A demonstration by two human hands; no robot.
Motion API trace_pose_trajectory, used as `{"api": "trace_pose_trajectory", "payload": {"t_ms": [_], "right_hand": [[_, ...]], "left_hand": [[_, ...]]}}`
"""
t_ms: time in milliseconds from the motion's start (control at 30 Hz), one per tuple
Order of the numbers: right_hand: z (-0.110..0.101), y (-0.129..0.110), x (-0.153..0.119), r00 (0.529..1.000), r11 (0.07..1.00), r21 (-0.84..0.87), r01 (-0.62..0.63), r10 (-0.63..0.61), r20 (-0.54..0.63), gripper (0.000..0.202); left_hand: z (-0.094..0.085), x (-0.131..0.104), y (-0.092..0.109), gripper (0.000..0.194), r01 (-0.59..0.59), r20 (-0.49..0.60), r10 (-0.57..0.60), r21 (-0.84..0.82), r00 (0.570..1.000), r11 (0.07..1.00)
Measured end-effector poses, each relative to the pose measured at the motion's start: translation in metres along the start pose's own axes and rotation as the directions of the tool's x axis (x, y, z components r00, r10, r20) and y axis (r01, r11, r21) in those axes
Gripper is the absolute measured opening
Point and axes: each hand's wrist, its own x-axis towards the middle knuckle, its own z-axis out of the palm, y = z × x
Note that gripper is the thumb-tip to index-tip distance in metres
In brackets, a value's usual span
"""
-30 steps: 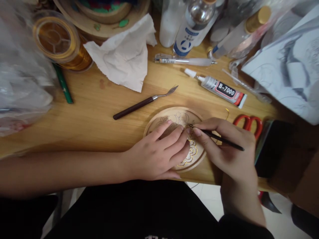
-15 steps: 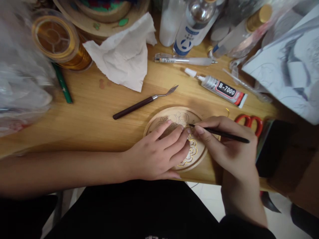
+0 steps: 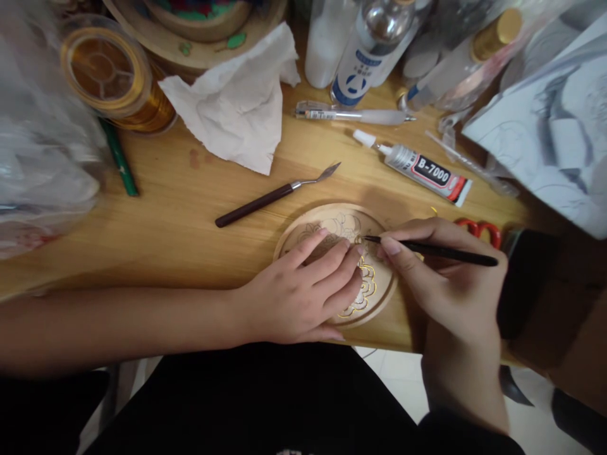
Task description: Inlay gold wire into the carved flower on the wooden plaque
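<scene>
A round wooden plate (image 3: pixel 385 297) with pencilled flowers and a gold-outlined flower (image 3: pixel 365 287) lies at the table's front edge. Across its left part rests my left hand (image 3: pixel 308 287), fingers spread and flat, covering some of the drawing. My right hand (image 3: pixel 441 272) pinches a thin dark tool (image 3: pixel 446 252) like a fine brush, over the plate's right side. The tool's tip is close to the left fingertips, near the middle of the drawing; whether it touches the wood I cannot tell.
A palette knife (image 3: pixel 265 202) lies behind the plate. Farther back are a crumpled tissue (image 3: pixel 237 107), a spool of golden wire (image 3: pixel 114 76), a pen (image 3: pixel 351 114), a glue tube (image 3: pixel 427 172) and bottles (image 3: pixel 360 69). Red-handled scissors (image 3: pixel 488 232) lie beyond my right hand.
My right hand has shifted slightly right with the dark tool, which lies a little flatter, and now covers more of the scissors. My left hand has stayed in place.
</scene>
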Motion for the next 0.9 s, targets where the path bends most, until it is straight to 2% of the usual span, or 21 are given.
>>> {"api": "trace_pose_trajectory", "payload": {"t_ms": [467, 667, 900], "right_hand": [[0.0034, -0.0085, -0.0049, 0.974, 0.943, -0.245, 0.225, -0.213, 0.075, 0.011], [0.0022, -0.0091, -0.0042, 0.96, 0.921, -0.276, 0.273, -0.243, 0.14, 0.013], [0.0014, -0.0081, -0.0041, 0.959, 0.944, -0.218, 0.248, -0.207, 0.193, 0.016]], "left_hand": [[0.0025, -0.0009, 0.0007, 0.069, -0.004, -0.02, 0.004, -0.001, 1.0, 1.0], [0.0026, -0.0012, 0.0008, 0.069, -0.005, -0.015, 0.005, -0.006, 1.0, 1.0], [0.002, -0.001, 0.0002, 0.069, -0.006, -0.021, 0.005, -0.005, 1.0, 1.0]]}}
